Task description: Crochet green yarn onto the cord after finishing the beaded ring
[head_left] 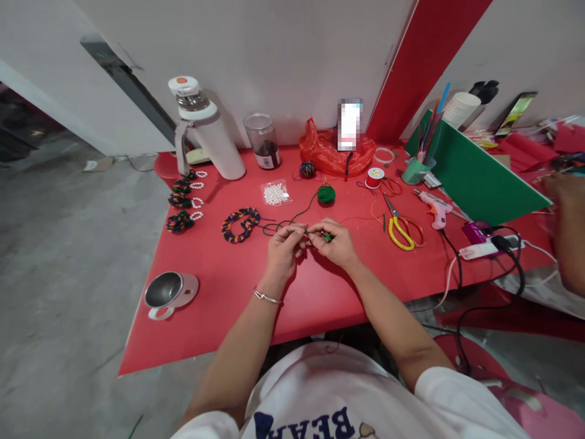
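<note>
My left hand [286, 247] and my right hand [336, 242] meet over the middle of the red table [219, 305]. Both pinch a thin dark green cord [301, 213]; the right fingers also hold a small green piece on it. The cord runs back to a green yarn ball [326, 194]. A multicoloured woven ring [241, 224] lies just left of my left hand, with the cord's loops beside it.
Yellow scissors [399, 230], a glue gun [434, 210], a red thread spool [375, 177], a bag of white beads [275, 194], a white flask [208, 131], a jar [262, 141], a red plastic bag [336, 152], a metal cup lid [167, 291] and several finished pieces [180, 204] lie around. Another person's arm [567, 231] is at right.
</note>
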Available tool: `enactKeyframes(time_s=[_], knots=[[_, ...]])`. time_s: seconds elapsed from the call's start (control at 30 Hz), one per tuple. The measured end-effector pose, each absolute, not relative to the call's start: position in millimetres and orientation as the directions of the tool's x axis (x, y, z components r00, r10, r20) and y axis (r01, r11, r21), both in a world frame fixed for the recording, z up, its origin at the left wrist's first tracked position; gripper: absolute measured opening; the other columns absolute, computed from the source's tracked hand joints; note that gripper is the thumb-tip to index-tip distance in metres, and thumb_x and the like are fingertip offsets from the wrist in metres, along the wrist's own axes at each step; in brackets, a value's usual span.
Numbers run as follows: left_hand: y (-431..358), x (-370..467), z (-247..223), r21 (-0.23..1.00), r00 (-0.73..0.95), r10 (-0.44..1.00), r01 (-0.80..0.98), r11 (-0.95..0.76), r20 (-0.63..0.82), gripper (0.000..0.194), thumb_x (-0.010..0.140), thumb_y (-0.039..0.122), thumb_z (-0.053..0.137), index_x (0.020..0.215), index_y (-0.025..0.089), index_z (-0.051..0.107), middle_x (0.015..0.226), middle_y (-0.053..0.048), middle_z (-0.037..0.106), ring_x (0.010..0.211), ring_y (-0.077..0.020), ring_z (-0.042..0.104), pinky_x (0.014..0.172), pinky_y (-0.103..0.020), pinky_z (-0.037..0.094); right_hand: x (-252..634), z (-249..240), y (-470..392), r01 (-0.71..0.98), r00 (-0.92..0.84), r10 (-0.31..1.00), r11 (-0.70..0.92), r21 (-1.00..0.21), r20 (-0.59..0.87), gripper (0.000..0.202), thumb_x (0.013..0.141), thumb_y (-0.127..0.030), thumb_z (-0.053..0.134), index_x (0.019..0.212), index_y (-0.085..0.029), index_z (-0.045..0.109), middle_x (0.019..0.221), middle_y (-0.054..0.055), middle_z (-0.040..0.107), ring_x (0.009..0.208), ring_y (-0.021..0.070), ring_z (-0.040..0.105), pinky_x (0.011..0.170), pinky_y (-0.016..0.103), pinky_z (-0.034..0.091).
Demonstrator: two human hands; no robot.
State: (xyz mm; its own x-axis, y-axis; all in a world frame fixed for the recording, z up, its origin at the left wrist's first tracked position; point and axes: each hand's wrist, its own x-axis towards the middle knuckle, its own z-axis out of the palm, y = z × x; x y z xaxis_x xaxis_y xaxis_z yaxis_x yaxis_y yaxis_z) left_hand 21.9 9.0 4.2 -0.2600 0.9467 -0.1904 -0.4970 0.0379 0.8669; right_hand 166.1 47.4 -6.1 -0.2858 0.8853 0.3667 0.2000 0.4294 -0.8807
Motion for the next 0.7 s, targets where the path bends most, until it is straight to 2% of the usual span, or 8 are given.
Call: enactKeyframes(time_s=[0.07, 0.23, 0.43, 0.7], knots=[[9.3, 21.5, 4.0, 0.862, -0.255, 0.946, -0.504, 0.046, -0.199, 0.031, 0.059, 0.037, 0.089, 0.075, 0.016, 0.073, 0.064, 0.0, 0.065, 0.047, -0.0062, 0.049, 0.038, -0.016, 0.027, 166.0, -4.7, 47.3, 0.172, -0.299, 0.9, 0.378, -0.91, 0.318, 0.011, 0.087, -0.032, 0.071, 0.087, -0.022, 0.077, 0.081, 0.002, 0.067, 0.069, 0.0138, 0.059, 0.068, 0.029, 0.051], [9.7, 22.0, 4.5, 0.863, -0.258, 0.942, -0.502, 0.06, -0.216, 0.031, 0.057, 0.037, 0.09, 0.07, 0.017, 0.07, 0.051, 0.003, 0.058, 0.042, -0.0066, 0.046, 0.037, -0.016, 0.025, 163.8, -5.1, 47.2, 0.151, -0.306, 0.915, 0.319, -0.936, 0.263, 0.017, 0.084, -0.039, 0.075, 0.085, -0.022, 0.077, 0.08, 0.002, 0.067, 0.065, 0.0124, 0.057, 0.063, 0.027, 0.049], [9.3, 23.0, 4.1, 0.874, -0.272, 0.938, -0.481, 0.061, -0.215, 0.034, 0.056, 0.038, 0.091, 0.071, 0.017, 0.069, 0.049, 0.003, 0.059, 0.039, -0.0061, 0.045, 0.037, -0.016, 0.027, 162.5, -7.4, 46.7, 0.165, -0.267, 0.93, 0.301, -0.939, 0.251, 0.014, 0.083, -0.034, 0.072, 0.078, -0.021, 0.073, 0.076, 0.001, 0.065, 0.066, 0.0129, 0.058, 0.065, 0.028, 0.049], [9.6, 23.6, 4.6, 0.873, -0.308, 0.932, -0.487, 0.019, -0.192, 0.039, 0.052, 0.029, 0.094, 0.077, 0.017, 0.067, 0.056, 0.005, 0.062, 0.041, -0.0061, 0.049, 0.036, -0.016, 0.028, 165.2, -1.4, 47.2, 0.144, -0.253, 0.946, 0.244, -0.959, 0.203, 0.016, 0.084, -0.035, 0.072, 0.077, -0.02, 0.072, 0.076, 0.001, 0.066, 0.064, 0.0115, 0.054, 0.064, 0.028, 0.048]])
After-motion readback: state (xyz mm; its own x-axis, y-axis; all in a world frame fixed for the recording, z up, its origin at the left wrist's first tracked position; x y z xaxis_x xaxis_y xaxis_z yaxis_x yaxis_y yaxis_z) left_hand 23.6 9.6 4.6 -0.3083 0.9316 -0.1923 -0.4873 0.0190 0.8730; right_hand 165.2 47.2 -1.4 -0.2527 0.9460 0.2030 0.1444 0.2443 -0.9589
